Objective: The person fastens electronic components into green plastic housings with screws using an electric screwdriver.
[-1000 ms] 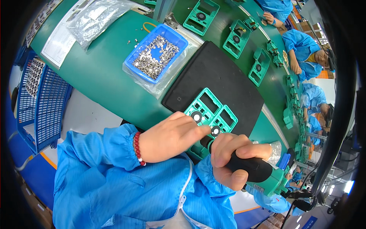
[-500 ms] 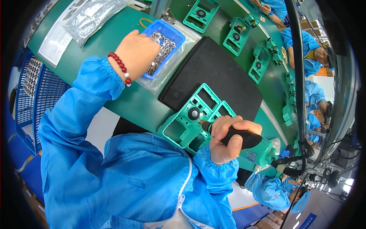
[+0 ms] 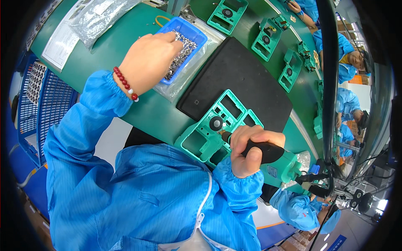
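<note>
Several green frames of the same kind lay further along the green desk [image 3: 138, 115] in front of the other workers, so yours was one piece in a line. On the black mat [image 3: 243, 79] before you sat the green plastic frame [image 3: 209, 136], hanging partly over the near edge of the desk, with a round black part seated in its middle. Your right hand [image 3: 249, 150] was closed around the black-handled electric screwdriver [image 3: 261, 151], its tip resting against the frame just beside that round part. Your left hand [image 3: 148, 62] was well apart from the frame, reaching into the blue tray [image 3: 193, 32], fingers curled down among the small silver screws [image 3: 181, 52]; you could not tell from the picture whether that grip had closed on one yet. Judging from this, the frame was placed and the driver was ready, but the fastening looked only partly done: a screw was yet to be brought over, set and driven.
</note>
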A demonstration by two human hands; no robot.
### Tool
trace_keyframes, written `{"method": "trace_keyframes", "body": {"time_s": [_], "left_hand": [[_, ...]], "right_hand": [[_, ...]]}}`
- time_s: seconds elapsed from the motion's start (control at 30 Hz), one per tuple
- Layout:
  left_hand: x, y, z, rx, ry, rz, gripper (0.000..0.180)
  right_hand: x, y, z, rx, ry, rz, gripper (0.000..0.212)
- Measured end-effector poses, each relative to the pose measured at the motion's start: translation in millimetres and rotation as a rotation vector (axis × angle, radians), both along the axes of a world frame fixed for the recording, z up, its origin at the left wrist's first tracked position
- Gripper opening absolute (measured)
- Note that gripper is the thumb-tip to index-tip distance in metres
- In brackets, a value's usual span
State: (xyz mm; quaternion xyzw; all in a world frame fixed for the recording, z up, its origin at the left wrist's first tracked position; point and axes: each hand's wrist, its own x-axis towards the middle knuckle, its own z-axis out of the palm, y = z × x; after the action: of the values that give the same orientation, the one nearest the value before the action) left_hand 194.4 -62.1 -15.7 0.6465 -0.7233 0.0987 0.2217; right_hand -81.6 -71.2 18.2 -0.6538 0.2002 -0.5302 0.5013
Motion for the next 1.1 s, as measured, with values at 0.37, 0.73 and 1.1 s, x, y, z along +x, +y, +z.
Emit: {"method": "trace_keyframes", "body": {"time_s": [0.37,0.73,1.1], "left_hand": [[-91,46,10,-0.087,0.315,-0.432,0.020],[-130,69,-3,0.070,0.318,-0.379,0.018],[-136,70,-2,0.060,0.262,-0.382,0.026]], "right_hand": [[3,-4,0,0.023,0.004,0.067,0.038],[0,5,10,0.051,0.007,-0.025,0.041],[-3,5,15,0.065,0.045,0.059,0.045]]}}
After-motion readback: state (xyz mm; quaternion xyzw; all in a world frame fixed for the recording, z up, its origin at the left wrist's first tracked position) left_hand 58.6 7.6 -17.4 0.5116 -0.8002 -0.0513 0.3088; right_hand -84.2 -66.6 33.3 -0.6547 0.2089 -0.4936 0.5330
